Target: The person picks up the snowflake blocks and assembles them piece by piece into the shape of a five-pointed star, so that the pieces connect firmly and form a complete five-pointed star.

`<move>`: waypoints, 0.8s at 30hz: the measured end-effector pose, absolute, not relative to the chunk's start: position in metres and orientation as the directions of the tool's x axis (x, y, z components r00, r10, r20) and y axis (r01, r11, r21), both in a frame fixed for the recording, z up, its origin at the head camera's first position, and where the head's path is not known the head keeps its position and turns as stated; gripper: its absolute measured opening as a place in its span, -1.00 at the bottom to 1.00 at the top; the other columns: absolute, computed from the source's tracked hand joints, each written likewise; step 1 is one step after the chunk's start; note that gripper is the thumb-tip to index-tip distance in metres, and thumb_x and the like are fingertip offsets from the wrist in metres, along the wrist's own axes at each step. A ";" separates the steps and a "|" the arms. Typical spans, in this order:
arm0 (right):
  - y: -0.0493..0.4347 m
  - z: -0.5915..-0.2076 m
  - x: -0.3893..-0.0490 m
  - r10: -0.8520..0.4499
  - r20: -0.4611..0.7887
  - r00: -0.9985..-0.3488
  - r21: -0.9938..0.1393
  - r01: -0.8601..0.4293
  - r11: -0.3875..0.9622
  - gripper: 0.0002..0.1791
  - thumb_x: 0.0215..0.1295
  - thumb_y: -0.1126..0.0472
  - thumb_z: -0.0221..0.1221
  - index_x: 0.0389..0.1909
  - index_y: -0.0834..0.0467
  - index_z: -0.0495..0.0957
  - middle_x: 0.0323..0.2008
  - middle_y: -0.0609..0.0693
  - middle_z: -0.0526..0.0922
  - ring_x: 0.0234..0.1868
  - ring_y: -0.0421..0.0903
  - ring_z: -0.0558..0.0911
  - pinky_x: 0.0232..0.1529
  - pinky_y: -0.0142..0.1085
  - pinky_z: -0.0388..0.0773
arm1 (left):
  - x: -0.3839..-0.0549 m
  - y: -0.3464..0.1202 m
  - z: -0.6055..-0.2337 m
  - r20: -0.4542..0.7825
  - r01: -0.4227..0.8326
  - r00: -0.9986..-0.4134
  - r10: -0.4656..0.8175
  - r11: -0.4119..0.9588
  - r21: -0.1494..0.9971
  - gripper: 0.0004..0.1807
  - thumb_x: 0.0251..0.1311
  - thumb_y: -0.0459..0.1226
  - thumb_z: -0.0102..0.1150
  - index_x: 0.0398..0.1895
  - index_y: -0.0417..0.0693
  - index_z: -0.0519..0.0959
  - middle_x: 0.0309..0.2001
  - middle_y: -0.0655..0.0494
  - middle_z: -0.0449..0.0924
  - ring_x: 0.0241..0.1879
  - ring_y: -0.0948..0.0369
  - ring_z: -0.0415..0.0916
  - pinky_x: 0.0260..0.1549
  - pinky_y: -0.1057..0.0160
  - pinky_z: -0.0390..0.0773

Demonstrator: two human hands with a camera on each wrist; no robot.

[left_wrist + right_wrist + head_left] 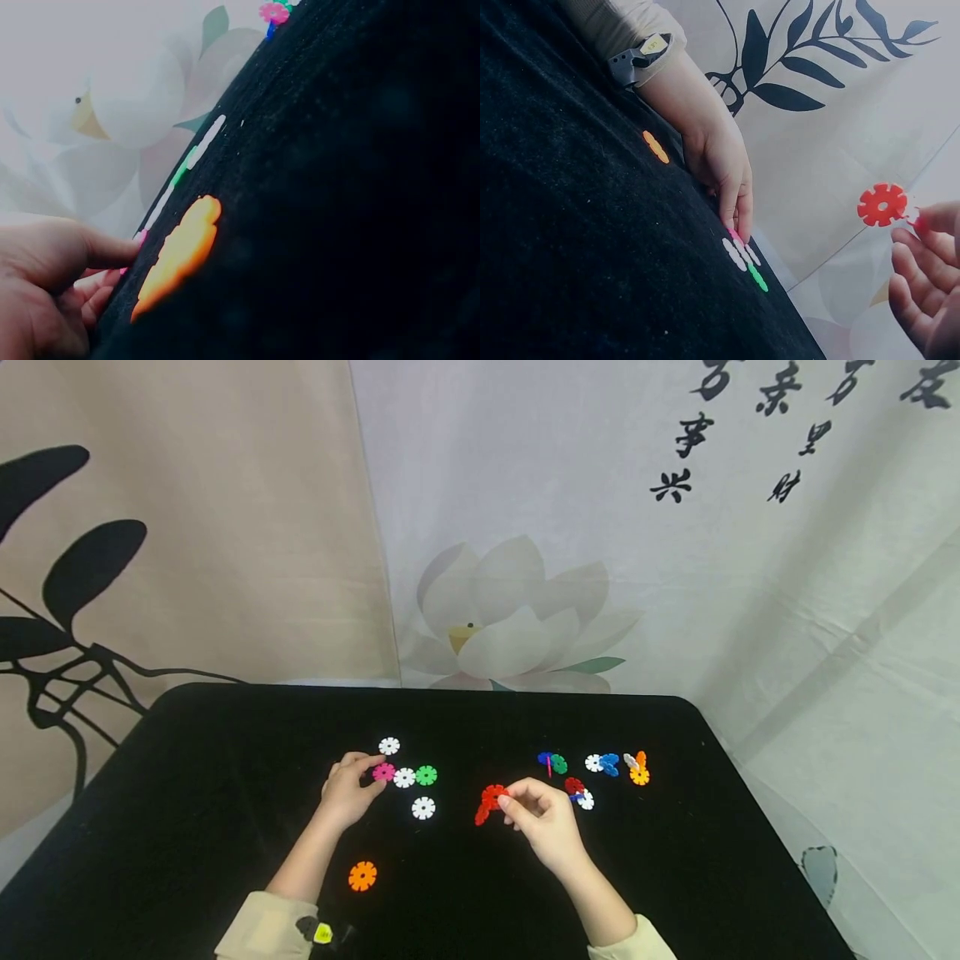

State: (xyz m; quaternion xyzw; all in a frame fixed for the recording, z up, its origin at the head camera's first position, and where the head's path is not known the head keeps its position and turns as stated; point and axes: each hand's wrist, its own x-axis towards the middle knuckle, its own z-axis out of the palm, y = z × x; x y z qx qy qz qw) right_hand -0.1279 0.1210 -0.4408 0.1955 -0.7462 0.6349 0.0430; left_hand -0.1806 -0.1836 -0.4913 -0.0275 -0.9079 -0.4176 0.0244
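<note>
My right hand [551, 827] pinches a pair of joined red snowflake discs [493, 796] between thumb and fingers, held up over the table. One red disc [883, 205] shows face-on in the right wrist view, the other partly behind my fingertips. My left hand [348, 789] has thumb and forefinger on the edges of a pink snowflake disc [383, 772] lying on the cloth. Beside it in a row are a white disc [404, 777] and a green disc [426, 775]. Another white disc [389, 746] lies behind, and a third white disc [423, 808] in front.
An orange disc [362, 876] lies nearer me, by my left forearm. At the right are several joined groups: blue, pink and green [558, 764], white and blue [609, 765], orange and white [639, 774], and red, blue and white [585, 799]. A printed curtain [525, 485] hangs behind the black table [225, 760].
</note>
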 end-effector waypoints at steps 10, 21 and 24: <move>0.116 -0.412 -0.114 -0.227 0.286 -0.931 -0.941 -0.318 0.119 -0.95 0.26 0.48 0.15 -0.35 0.43 0.54 -0.50 0.08 0.61 -0.49 0.30 0.53 -0.49 -0.28 0.58 | -0.180 -0.185 -0.492 0.096 0.038 -0.993 -0.065 0.596 0.802 -0.67 0.12 -0.45 0.29 -0.01 -0.25 0.56 -0.10 -0.15 0.53 -0.07 -0.07 0.39 -0.09 -0.04 0.51; 0.114 -0.409 -0.112 -0.209 0.261 -0.943 -0.950 -0.289 0.121 -0.95 0.25 0.47 0.17 -0.33 0.42 0.55 -0.47 0.15 0.62 -0.51 0.23 0.55 -0.48 -0.26 0.59 | -0.174 -0.185 -0.480 0.013 -0.033 -0.995 -0.101 0.442 0.896 -0.76 0.19 -0.31 0.28 -0.13 -0.28 0.64 -0.22 -0.08 0.64 -0.27 0.07 0.51 -0.23 0.14 0.56; 0.114 -0.408 -0.110 -0.198 0.264 -0.944 -0.949 -0.291 0.119 -0.95 0.24 0.48 0.17 -0.31 0.42 0.55 -0.45 0.22 0.62 -0.52 0.21 0.55 -0.48 -0.27 0.59 | -0.171 -0.179 -0.471 -0.035 -0.058 -0.997 -0.075 0.339 0.939 -0.73 0.22 -0.26 0.26 -0.11 -0.27 0.64 -0.22 -0.06 0.66 -0.25 0.07 0.54 -0.15 0.10 0.55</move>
